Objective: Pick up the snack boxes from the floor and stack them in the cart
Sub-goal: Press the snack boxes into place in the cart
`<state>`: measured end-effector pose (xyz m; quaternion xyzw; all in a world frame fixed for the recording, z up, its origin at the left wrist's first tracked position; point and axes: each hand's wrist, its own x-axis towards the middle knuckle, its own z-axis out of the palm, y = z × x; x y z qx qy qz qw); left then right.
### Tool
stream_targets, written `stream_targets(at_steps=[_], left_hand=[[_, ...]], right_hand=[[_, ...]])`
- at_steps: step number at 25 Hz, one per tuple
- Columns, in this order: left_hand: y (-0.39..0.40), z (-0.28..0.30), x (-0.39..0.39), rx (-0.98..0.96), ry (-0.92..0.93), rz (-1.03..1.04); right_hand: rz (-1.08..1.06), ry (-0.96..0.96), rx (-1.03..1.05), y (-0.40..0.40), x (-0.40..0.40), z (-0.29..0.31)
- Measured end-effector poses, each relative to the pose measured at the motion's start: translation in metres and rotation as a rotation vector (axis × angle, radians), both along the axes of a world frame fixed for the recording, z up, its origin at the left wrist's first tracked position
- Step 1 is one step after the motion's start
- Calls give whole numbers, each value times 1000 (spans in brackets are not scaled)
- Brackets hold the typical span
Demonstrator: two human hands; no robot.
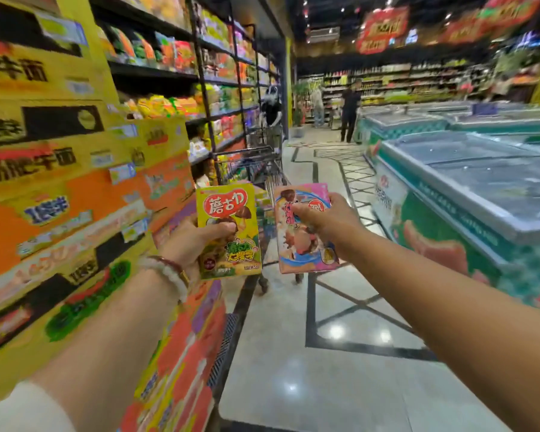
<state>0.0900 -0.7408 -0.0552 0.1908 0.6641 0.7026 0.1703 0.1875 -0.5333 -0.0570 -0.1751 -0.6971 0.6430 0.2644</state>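
I hold a yellow snack box (228,230) pinched in my left hand (189,241) and a pink snack box (304,229) gripped in my right hand (328,224), both raised short of the cart (256,169) (carrying step), so next I judge I must reach over its near rim and stack them

Glossy printed card: yellow box (228,230) and pink box (304,227). Cart (256,165) is bare metal wire. Floor (331,338) is polished, mirror-shiny tile. Freezer (468,188) lids look like smooth glass.
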Motion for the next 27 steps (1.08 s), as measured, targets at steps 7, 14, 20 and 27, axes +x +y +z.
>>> stream_targets(at_steps=[7, 14, 20, 27], left_hand=[[117, -83, -145, -36, -128, -23], [197, -129, -322, -39, -226, -34], [279, -157, -445, -58, -306, -54], [377, -177, -595, -36, -437, 63]], right_hand=[[18, -167, -35, 113, -146, -60], [65, -240, -99, 180, -314, -113], [115, -296, -152, 263, -443, -145], [233, -323, -123, 385, -620, -162]])
